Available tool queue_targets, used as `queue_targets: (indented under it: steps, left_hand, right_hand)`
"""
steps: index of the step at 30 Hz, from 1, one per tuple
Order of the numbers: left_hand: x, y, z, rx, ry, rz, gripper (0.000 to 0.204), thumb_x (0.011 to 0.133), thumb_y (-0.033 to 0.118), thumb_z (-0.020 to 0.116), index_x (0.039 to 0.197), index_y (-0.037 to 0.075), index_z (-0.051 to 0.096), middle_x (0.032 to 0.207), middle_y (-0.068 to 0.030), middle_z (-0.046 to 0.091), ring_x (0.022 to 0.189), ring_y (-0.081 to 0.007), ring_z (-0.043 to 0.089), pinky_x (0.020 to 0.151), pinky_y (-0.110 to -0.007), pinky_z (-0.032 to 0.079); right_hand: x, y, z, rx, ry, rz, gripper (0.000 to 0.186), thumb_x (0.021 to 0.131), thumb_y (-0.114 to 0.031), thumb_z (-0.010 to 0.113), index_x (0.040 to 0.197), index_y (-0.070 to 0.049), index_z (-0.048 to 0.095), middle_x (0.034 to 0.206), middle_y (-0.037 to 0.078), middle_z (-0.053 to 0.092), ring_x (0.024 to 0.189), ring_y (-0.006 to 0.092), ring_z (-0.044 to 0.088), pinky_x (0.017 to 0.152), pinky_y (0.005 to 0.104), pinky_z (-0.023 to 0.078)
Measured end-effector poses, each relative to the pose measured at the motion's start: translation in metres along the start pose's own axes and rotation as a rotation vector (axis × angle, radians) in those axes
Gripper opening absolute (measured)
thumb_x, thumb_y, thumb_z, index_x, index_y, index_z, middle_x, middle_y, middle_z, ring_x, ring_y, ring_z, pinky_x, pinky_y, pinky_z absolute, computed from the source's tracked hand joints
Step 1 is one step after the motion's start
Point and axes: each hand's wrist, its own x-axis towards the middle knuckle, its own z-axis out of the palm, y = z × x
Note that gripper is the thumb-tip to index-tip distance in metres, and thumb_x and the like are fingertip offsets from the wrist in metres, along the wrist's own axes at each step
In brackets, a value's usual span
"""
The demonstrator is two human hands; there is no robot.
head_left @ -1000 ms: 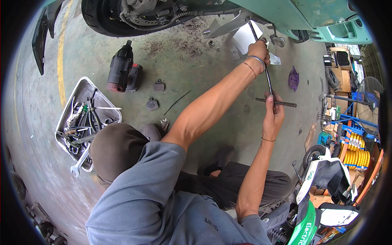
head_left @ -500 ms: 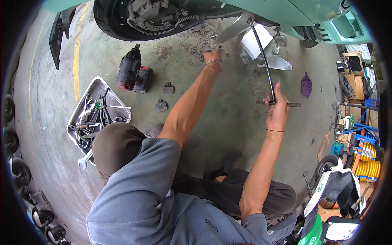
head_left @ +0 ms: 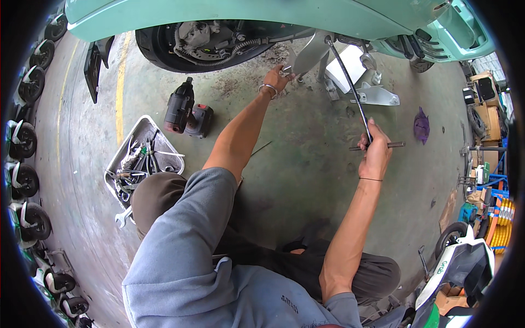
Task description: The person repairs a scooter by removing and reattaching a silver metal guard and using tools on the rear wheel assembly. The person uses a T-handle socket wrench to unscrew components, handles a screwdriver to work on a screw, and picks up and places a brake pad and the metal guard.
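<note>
Two hands are committed here, and both are far out from your body, so any slip travels a long way. Your right hand (head_left: 376, 154) is wrapped tight around the T-wrench (head_left: 350, 90) just where its cross handle (head_left: 377, 146) meets the long shaft, and that shaft runs up and away to its tip under the scooter (head_left: 229, 13), beside the metal bracket (head_left: 309, 52). A shaft that long leaning at an angle could cam off the fastener if you push sideways instead of along it; I'd judge your knuckles would then head for the floor (head_left: 306, 164) or the loose silver plate (head_left: 377, 95) just beyond. Your left hand (head_left: 276, 80) is up at the bracket near the rear wheel (head_left: 180, 46), fingers curled against the metal edge; I can't tell whether it is pinching something small or only steadying the part. If the wrench jumps, that hand sits close to the tip. Left arm is almost straight, wrist bent up, bangle at the wrist; right arm is stretched forward with the elbow low over your knee. Behind your left elbow lie the impact driver (head_left: 183, 109) and the tool tray (head_left: 143, 161), both well apart from the work.
</note>
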Motion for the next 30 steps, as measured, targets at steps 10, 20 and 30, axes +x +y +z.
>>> queue_targets:
  steps: [10, 20, 30]
  left_hand:
    - [-0.041, -0.016, -0.069, 0.246, 0.149, 0.197, 0.047, 0.094, 0.046, 0.053, 0.118, 0.006, 0.054, 0.102, -0.0228, 0.067, 0.091, -0.0438, 0.063, 0.076, -0.05, 0.048]
    - [-0.08, 0.027, -0.073, -0.062, 0.221, 0.324, 0.054, 0.088, 0.031, 0.07, 0.124, 0.002, 0.043, 0.119, -0.0182, 0.056, 0.106, -0.0265, 0.058, 0.087, -0.04, 0.05]
    - [-0.04, 0.011, -0.062, -0.065, -0.005, 0.102, 0.104, 0.064, 0.038, 0.088, 0.141, -0.003, 0.033, 0.144, -0.0232, 0.04, 0.133, -0.0364, 0.04, 0.108, -0.042, 0.038]
  right_hand:
    - [0.011, -0.012, -0.008, 0.152, -0.101, 0.166, 0.033, 0.095, -0.029, 0.055, 0.092, 0.002, 0.066, 0.054, -0.003, 0.036, 0.048, 0.0088, 0.035, 0.055, 0.0281, 0.035]
    - [0.033, 0.024, -0.02, 0.501, -0.304, 0.394, 0.034, 0.096, -0.03, 0.05, 0.097, 0.001, 0.064, 0.053, -0.003, 0.034, 0.047, 0.0095, 0.034, 0.056, 0.0305, 0.036]
    - [0.029, 0.025, -0.013, 0.533, -0.309, 0.408, 0.033, 0.095, -0.028, 0.05, 0.095, 0.002, 0.063, 0.054, -0.003, 0.034, 0.047, 0.0098, 0.034, 0.056, 0.0305, 0.036]
